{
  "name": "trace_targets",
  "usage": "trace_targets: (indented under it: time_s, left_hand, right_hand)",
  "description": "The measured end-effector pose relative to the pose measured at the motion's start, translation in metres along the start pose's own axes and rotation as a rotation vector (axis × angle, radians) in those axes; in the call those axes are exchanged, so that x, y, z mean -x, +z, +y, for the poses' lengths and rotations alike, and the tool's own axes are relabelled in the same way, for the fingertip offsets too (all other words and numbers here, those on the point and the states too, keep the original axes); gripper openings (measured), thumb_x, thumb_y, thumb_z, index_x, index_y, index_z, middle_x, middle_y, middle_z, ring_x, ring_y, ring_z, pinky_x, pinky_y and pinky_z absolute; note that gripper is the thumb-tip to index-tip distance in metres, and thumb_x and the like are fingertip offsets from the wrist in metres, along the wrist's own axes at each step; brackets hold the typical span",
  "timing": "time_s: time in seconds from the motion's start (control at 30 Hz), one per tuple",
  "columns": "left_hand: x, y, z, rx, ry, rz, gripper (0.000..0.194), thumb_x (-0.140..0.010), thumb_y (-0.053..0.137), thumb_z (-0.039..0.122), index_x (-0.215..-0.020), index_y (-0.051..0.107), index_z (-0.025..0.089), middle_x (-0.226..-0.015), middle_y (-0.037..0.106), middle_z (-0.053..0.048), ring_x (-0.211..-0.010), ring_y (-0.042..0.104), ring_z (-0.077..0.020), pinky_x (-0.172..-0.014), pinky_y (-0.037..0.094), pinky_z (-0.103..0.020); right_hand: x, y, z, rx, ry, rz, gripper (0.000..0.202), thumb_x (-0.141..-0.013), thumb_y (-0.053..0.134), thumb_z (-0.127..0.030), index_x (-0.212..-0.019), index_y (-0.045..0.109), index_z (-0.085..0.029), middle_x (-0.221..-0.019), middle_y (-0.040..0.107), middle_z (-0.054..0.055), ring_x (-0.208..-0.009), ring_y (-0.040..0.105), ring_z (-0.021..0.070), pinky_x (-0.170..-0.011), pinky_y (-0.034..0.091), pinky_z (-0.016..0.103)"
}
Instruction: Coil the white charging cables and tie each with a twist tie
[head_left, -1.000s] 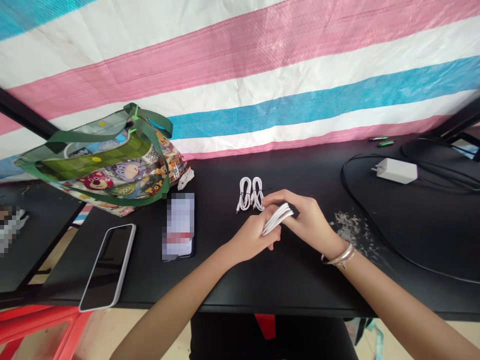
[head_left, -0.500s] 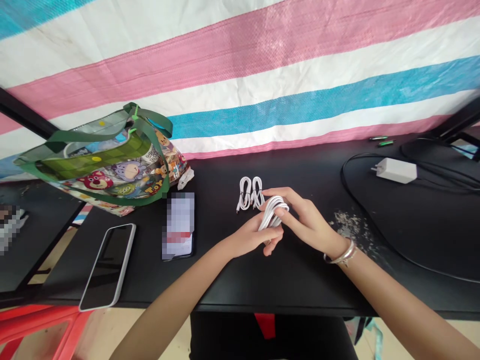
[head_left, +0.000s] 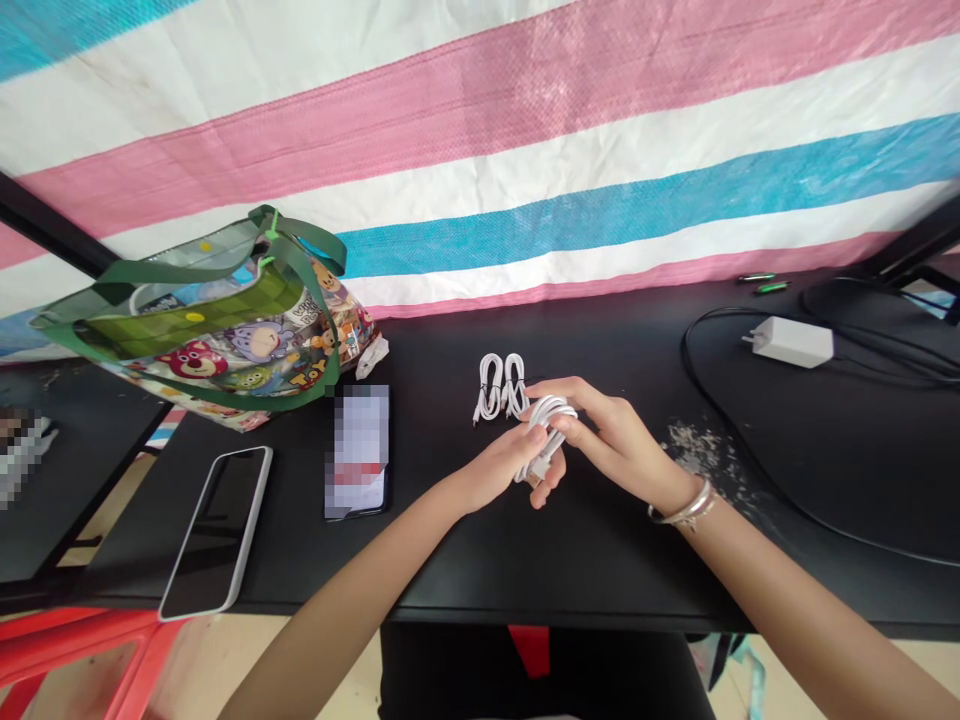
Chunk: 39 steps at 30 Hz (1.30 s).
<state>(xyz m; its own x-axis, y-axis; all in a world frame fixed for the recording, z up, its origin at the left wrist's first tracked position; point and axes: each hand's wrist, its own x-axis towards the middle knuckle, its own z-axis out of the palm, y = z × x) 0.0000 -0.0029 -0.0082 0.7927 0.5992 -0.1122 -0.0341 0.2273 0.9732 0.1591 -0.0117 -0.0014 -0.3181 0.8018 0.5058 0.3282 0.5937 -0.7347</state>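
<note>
A coiled white cable (head_left: 551, 412) is held between both hands above the black table. My left hand (head_left: 501, 465) is closed on the lower part of the coil, thumb on top, with a plug end showing below. The fingers of my right hand (head_left: 616, 432) pinch the coil's upper right side; a thin black strand shows by the index fingertip. Just behind the hands, two tied white cable bundles (head_left: 490, 387) lie side by side on the table, the right one partly covered by the fingers.
On the black table (head_left: 480, 570), two phones (head_left: 216, 535) and a cartoon-print bag (head_left: 255, 345) are at the left. A white charger (head_left: 793, 341), black cords, green-cased batteries (head_left: 771, 288) and scattered debris (head_left: 705, 455) lie at the right. A striped sheet (head_left: 480, 170) hangs behind.
My left thumb has moved up onto the coil, and the plug end now shows below it. The coil has shifted slightly; the right hand has barely moved.
</note>
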Motion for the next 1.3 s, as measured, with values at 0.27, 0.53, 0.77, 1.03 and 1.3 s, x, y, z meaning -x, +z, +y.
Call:
trace_targets:
  time_s: [0.27,0.53,0.77,1.03,1.3]
  left_hand:
    - [0.0,0.0,0.002,-0.054,0.007,0.029,0.068,-0.078,0.027,0.079,-0.062,0.049,0.017,-0.047,0.047,0.002,-0.044,0.045,-0.0093,-0.053,0.038,-0.026]
    - [-0.001,0.001,0.003,-0.027,0.029,0.115,0.064,-0.074,0.034,0.081,-0.067,0.046,0.018,-0.049,0.046,0.004,-0.043,0.044,-0.0091,-0.052,0.038,-0.025]
    - [0.0,0.003,0.007,-0.072,0.015,0.175,0.06,-0.076,0.035,0.078,-0.066,0.043,0.019,-0.053,0.047,0.004,-0.046,0.045,-0.0091,-0.054,0.038,-0.025]
    - [0.001,0.004,0.0,-0.152,-0.002,0.231,0.052,-0.082,0.039,0.069,-0.083,0.047,0.018,-0.064,0.049,0.004,-0.049,0.046,-0.0084,-0.055,0.041,-0.025]
    - [0.001,0.005,0.002,-0.204,-0.02,0.236,0.056,-0.081,0.035,0.071,-0.084,0.049,0.017,-0.062,0.049,0.003,-0.048,0.046,-0.0089,-0.054,0.042,-0.025]
  right_hand:
    - [0.001,0.0,0.001,0.005,0.058,-0.019,0.037,-0.096,0.037,-0.046,-0.113,0.061,-0.024,-0.091,0.071,0.005,-0.08,0.069,0.0179,-0.077,0.055,0.03]
    - [-0.004,-0.007,-0.009,0.094,0.014,-0.02,0.028,-0.094,0.045,-0.028,-0.116,0.06,-0.021,-0.104,0.071,0.007,-0.093,0.068,0.0195,-0.081,0.055,0.03]
    - [-0.005,-0.005,-0.011,0.174,0.021,0.015,0.031,-0.088,0.045,-0.014,-0.113,0.06,-0.022,-0.093,0.072,0.004,-0.084,0.069,0.0189,-0.075,0.056,0.031]
    - [-0.003,-0.002,-0.004,0.284,0.021,0.01,0.032,-0.087,0.042,-0.012,-0.111,0.061,-0.022,-0.081,0.068,0.004,-0.077,0.067,0.0202,-0.067,0.055,0.032]
    - [-0.004,-0.004,-0.006,0.331,-0.012,-0.03,0.033,-0.088,0.037,-0.01,-0.107,0.062,-0.021,-0.073,0.064,0.003,-0.066,0.062,0.0188,-0.061,0.052,0.031]
